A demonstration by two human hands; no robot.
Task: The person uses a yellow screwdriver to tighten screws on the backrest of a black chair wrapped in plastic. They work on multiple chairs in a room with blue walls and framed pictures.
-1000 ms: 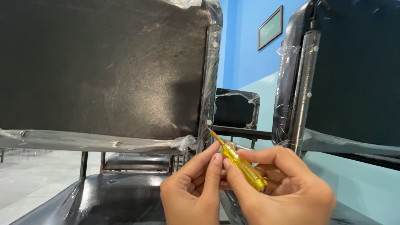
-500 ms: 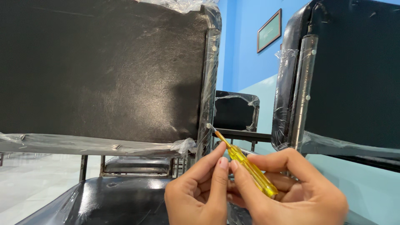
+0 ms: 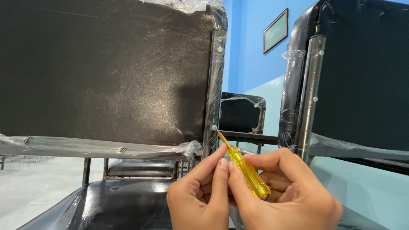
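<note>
Head view looks straight at the backs of black padded chairs wrapped in clear plastic film, and both of our hands meet low in the middle. Our right hand [image 3: 289,194] is closed around a small screwdriver [image 3: 245,169] with a see-through yellow handle, thumb and curled fingers pinching the handle along its length. Our left hand [image 3: 200,191] is curled too, its thumb and forefinger pressed against the upper part of the same handle, so both hands grip the one tool. We hold the screwdriver tilted, handle down to the right, thin shaft rising up to the left. Its tip touches a small screw head [image 3: 214,127] on the metal upright [image 3: 213,91] at the right edge of the left chair back [image 3: 106,72]. Under that back lies the glossy black seat [image 3: 115,202], just left of our left hand. A second chair back [image 3: 362,76] stands to the right, apart from the hands, with a third chair [image 3: 240,113] farther off between them. A framed picture [image 3: 275,30] hangs on the blue wall [image 3: 251,55].
</note>
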